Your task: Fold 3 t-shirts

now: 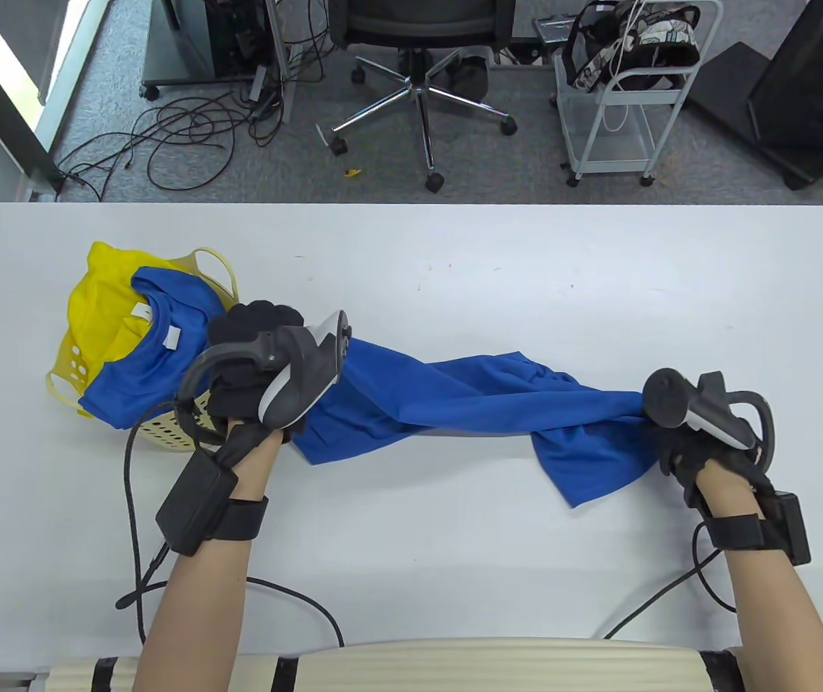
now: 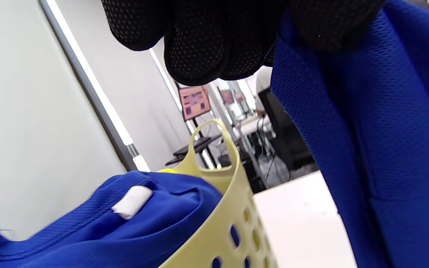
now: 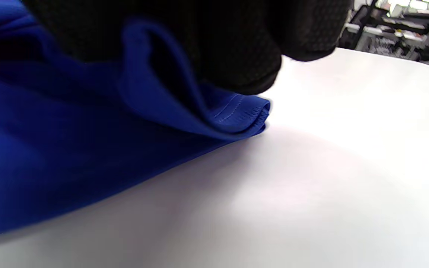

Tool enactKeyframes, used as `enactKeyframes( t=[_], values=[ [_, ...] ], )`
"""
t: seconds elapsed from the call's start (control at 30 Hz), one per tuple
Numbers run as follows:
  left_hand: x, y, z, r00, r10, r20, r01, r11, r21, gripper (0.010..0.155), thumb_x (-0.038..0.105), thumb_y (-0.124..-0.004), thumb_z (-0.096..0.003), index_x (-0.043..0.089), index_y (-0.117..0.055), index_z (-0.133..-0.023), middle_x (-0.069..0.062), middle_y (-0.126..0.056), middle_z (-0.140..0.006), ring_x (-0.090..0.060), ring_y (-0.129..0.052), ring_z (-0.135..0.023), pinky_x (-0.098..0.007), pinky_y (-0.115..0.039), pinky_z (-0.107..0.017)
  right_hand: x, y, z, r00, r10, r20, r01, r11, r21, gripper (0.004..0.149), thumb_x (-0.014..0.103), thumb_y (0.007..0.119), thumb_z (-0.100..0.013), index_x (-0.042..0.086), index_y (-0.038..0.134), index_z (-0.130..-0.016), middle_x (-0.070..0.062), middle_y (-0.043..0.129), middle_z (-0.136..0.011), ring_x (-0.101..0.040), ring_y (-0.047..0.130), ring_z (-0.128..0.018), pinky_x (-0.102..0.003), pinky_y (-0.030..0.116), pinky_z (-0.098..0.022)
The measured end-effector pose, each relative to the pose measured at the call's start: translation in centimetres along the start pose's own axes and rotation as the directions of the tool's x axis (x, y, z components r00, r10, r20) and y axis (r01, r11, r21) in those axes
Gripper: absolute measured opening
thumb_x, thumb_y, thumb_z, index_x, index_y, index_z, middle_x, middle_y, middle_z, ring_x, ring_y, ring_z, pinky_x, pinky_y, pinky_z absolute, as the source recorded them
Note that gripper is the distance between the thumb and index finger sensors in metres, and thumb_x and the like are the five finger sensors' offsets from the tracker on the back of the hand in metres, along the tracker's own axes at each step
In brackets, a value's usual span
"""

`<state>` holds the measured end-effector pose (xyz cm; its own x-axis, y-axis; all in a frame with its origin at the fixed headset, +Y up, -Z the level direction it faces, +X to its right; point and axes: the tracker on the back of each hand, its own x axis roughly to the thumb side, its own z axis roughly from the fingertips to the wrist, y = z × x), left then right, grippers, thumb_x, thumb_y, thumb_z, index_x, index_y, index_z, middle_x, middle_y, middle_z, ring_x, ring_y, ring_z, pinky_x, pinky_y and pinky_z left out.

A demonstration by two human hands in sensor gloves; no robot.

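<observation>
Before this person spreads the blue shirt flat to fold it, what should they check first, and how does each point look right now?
1. Left hand grips the stretched blue shirt: ok.
2. Right hand pinches the shirt's hemmed edge: ok.
3. Shirt free of the yellow basket: cannot tell, the left hand hides that end.
4. Shirt smooth: not ok, it is twisted and bunched between the hands.
5. Bare table beyond the shirt for spreading: ok.
6. Other shirts, blue shirt in basket and yellow shirt, out of the way: ok.

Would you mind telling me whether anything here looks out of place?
Only the basket: it lies tipped on its side, a blue shirt and a yellow one spilling from it. Nothing looks damaged.
</observation>
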<state>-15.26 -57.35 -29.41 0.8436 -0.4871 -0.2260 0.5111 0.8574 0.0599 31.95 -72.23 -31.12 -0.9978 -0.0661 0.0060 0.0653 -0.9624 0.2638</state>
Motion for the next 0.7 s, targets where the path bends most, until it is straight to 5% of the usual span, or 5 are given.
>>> enactKeyframes(
  t=[0.23, 0.37, 0.43, 0.57, 0.7],
  values=[
    [5.6, -2.0, -5.8, 0.988, -0.02, 0.155, 0.05, 0.98, -0.192, 0.04, 0.049, -0.077, -0.0415, 0.036, -0.078, -0.08, 0.004, -0.084, -0.085, -0.016, -0.09, -0.073, -0.04, -0.069, -0.062, -1.1, -2.5, -6.3, 0.981, 0.104, -0.162, -0.091, 0.992, 0.088, 0.04, 0.03, 0.081, -0.039, 0.017, 0.08, -0.077, -0.009, 0.088, -0.062, -0.028, 0.091, -0.049, -0.049, 0.073, -0.047],
    [4.1, -1.3, -11.6, 0.989, -0.09, -0.12, 0.067, 0.98, -0.188, 0.04, 0.05, -0.075, -0.0388, 0.04, -0.077, -0.078, 0.008, -0.084, -0.084, -0.012, -0.091, -0.071, -0.036, -0.072, -0.06, -3.1, -7.9, -9.2, 0.906, 0.018, -0.423, -0.055, 0.995, -0.078, 0.041, 0.033, 0.078, -0.037, 0.023, 0.077, -0.077, -0.003, 0.086, -0.065, -0.025, 0.089, -0.055, -0.047, 0.071, -0.052],
    [0.2, 2.3, -12.1, 0.947, 0.108, -0.304, -0.088, 0.993, 0.078, 0.041, 0.048, -0.075, -0.0384, 0.038, -0.077, -0.078, 0.005, -0.085, -0.083, -0.012, -0.092, -0.068, -0.035, -0.073, -0.057, -4.9, -13.1, -7.3, 0.865, -0.214, -0.455, -0.011, 0.897, -0.441, 0.041, 0.033, 0.077, -0.037, 0.024, 0.076, -0.077, -0.003, 0.085, -0.066, -0.025, 0.089, -0.056, -0.047, 0.071, -0.054],
    [-6.7, 8.0, -8.8, 0.841, 0.401, -0.363, -0.202, 0.856, 0.476, 0.041, 0.046, -0.073, -0.0393, 0.037, -0.074, -0.079, 0.005, -0.082, -0.084, -0.012, -0.091, -0.07, -0.035, -0.073, -0.057, -7.2, -20.8, 2.0, 0.87, -0.479, -0.115, 0.043, 0.307, -0.951, 0.041, 0.034, 0.074, -0.04, 0.027, 0.07, -0.08, -0.001, 0.08, -0.07, -0.023, 0.086, -0.062, -0.047, 0.068, -0.059],
    [-7.0, 7.0, -3.9, 0.905, 0.324, -0.276, -0.203, 0.898, 0.389, 0.041, 0.047, -0.074, -0.041, 0.036, -0.075, -0.081, 0.003, -0.082, -0.085, -0.014, -0.091, -0.071, -0.037, -0.072, -0.058, -7.8, -19.6, 5.7, 0.956, -0.277, -0.095, 0.044, 0.459, -0.888, 0.04, 0.034, 0.074, -0.041, 0.027, 0.071, -0.08, -0.001, 0.081, -0.071, -0.024, 0.086, -0.062, -0.048, 0.068, -0.058]
  ],
)
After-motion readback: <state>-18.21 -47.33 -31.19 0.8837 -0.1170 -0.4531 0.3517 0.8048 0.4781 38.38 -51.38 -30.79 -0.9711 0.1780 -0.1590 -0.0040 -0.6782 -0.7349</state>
